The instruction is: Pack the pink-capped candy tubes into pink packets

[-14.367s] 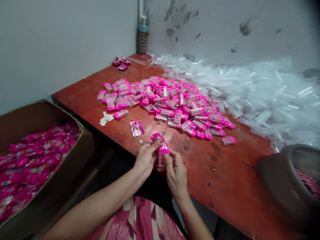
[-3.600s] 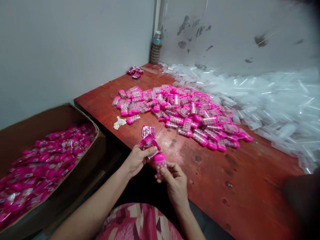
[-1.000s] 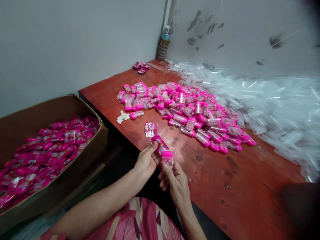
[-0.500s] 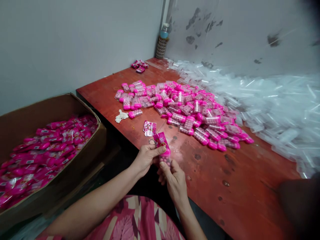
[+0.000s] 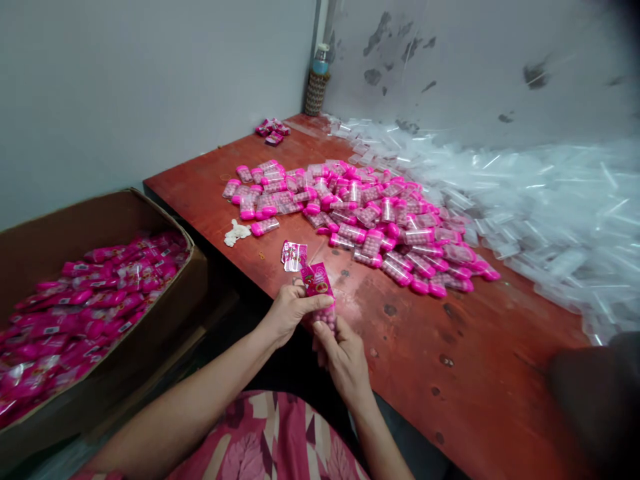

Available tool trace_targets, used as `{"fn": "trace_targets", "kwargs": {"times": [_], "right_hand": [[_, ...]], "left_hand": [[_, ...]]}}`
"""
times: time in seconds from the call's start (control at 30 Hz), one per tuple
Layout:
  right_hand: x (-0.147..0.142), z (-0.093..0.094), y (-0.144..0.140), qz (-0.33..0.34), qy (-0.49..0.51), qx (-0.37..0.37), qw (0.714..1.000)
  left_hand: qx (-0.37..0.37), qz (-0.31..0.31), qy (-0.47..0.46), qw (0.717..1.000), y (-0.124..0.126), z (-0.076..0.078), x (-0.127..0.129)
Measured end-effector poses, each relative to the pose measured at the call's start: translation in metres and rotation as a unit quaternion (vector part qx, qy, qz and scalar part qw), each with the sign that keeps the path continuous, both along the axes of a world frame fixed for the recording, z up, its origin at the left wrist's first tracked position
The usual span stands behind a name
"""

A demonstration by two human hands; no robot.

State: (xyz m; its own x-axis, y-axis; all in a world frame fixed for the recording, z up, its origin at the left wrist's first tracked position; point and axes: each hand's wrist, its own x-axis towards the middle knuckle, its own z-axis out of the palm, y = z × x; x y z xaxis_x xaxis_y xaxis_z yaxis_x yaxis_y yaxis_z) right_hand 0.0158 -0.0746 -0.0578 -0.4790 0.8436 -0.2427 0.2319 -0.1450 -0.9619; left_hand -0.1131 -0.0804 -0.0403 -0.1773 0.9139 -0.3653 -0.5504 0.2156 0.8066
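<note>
Gripping from both sides at the near edge of the red wooden table (image 5: 450,373), the left hand (image 5: 287,313) pinches the glossy pink printed sleeve (image 5: 318,281) while the right hand (image 5: 340,350) clasps the small clear plastic candy bottle (image 5: 326,319) below it. Bottle looks light, stiff and slick, best held across its flat sides; the thin film sleeve likely crumples easily. Fingers hide the bottle's base and cap, and the sleeve's print is unreadable.

Cardboard box (image 5: 165,220) cut off at left edge; dark container (image 5: 595,393) blurred, cropped at right; candy case (image 5: 325,319) mostly hidden behind fingers (image 5: 320,333); sleeve print (image 5: 318,280) unreadable.
</note>
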Motion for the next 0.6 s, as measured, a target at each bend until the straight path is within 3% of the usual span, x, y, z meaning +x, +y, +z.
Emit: {"fn": "trace_targets", "kwargs": {"times": [0.1,0.27,0.43,0.6], "right_hand": [[0.0,-0.001,0.0,0.059,0.093,-0.12,0.987],[-0.001,0.0,-0.003,-0.008,0.053,-0.043,0.998],[-0.001,0.001,-0.005,0.04,0.148,-0.17,0.973],[-0.001,0.001,-0.008,0.003,0.091,-0.099,0.991]], "left_hand": [[0.01,-0.035,0.011,0.999,-0.002,0.001,-0.002],[0.006,-0.057,-0.003,0.998,-0.007,-0.001,0.001],[0.009,-0.062,-0.012,0.998,-0.011,0.002,0.004],[0.003,-0.062,-0.012,0.998,-0.014,0.002,0.008]]}}
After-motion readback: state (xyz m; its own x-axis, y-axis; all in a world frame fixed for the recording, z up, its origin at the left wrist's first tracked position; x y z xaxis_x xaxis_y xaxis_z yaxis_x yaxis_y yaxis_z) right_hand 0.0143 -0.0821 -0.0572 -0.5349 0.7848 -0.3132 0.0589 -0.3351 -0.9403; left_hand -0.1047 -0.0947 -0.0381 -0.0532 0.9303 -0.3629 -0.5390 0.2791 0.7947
